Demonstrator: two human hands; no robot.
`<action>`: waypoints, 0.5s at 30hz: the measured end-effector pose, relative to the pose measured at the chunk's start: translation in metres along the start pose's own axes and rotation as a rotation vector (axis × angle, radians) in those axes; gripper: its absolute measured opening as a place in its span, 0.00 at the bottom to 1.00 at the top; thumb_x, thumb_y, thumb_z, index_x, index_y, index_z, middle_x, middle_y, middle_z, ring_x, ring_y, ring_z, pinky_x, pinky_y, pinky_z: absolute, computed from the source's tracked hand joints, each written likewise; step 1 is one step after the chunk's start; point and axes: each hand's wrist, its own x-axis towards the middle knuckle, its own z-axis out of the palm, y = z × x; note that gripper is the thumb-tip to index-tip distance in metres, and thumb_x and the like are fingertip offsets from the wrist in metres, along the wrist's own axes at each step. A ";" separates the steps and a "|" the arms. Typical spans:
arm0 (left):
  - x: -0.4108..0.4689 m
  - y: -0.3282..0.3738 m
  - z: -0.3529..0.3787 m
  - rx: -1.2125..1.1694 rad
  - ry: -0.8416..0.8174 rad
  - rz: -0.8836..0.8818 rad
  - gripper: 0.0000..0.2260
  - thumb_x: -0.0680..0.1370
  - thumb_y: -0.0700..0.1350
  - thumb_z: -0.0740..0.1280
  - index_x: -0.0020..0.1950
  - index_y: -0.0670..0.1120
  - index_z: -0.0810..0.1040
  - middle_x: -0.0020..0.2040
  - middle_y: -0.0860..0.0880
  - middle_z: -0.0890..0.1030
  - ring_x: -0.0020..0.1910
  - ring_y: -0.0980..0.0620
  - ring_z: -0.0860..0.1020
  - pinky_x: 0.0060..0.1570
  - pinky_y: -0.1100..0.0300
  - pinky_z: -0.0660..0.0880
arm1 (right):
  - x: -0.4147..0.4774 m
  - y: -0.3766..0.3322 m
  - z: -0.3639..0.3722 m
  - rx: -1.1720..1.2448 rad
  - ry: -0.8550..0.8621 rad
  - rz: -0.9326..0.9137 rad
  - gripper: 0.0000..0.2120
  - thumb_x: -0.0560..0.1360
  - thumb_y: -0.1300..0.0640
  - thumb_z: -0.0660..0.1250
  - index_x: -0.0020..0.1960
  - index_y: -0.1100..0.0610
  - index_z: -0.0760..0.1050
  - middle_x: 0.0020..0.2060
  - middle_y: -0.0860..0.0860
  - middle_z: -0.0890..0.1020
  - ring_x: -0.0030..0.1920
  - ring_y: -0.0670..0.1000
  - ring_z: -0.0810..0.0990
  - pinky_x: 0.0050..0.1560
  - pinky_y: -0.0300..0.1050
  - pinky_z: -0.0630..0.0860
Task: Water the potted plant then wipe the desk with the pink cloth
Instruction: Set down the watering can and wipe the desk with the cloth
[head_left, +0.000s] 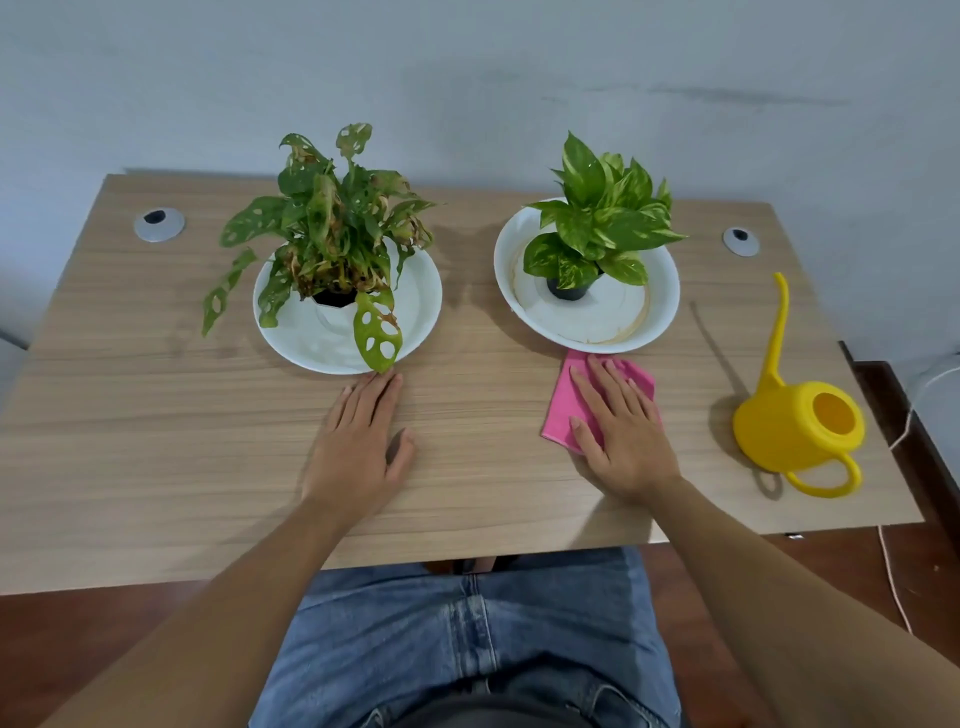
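Note:
Two potted plants stand on the wooden desk (156, 415). The holey-leaved plant (332, 234) sits in a white dish (415, 301) on the left. On the right, the bright green plant (602, 218) sits in a white bowl (665, 291). A pink cloth (563, 410) lies flat just in front of that bowl. My right hand (621, 431) rests palm down on the cloth with fingers spread. Flat on the bare desk, my left hand (363, 447) has its fingertips near the left dish. A yellow watering can (795, 415) stands at the right, untouched.
Two round grey cable grommets (158, 224) (740, 241) sit near the desk's back corners. A wall rises right behind the desk. A white cord (904, 431) hangs past the right edge. My lap in blue jeans is below the front edge.

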 end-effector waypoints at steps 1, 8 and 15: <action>0.000 0.000 0.000 0.001 0.005 -0.003 0.33 0.86 0.55 0.58 0.89 0.44 0.59 0.89 0.47 0.61 0.88 0.46 0.60 0.87 0.45 0.55 | 0.001 -0.003 0.001 -0.010 0.007 -0.002 0.34 0.88 0.43 0.58 0.90 0.46 0.49 0.90 0.48 0.51 0.89 0.51 0.47 0.87 0.58 0.51; 0.000 0.003 0.000 0.013 -0.003 -0.017 0.33 0.86 0.56 0.57 0.89 0.44 0.59 0.89 0.47 0.61 0.87 0.46 0.61 0.87 0.45 0.56 | 0.027 -0.042 0.010 -0.014 -0.025 -0.138 0.34 0.88 0.39 0.53 0.90 0.45 0.46 0.90 0.47 0.49 0.89 0.51 0.48 0.87 0.59 0.53; 0.002 0.002 0.000 -0.018 0.014 -0.015 0.33 0.86 0.55 0.60 0.89 0.44 0.60 0.87 0.47 0.64 0.87 0.46 0.63 0.86 0.44 0.58 | 0.105 -0.105 0.015 0.047 -0.061 -0.247 0.34 0.88 0.38 0.51 0.90 0.46 0.47 0.90 0.46 0.47 0.89 0.50 0.45 0.87 0.58 0.51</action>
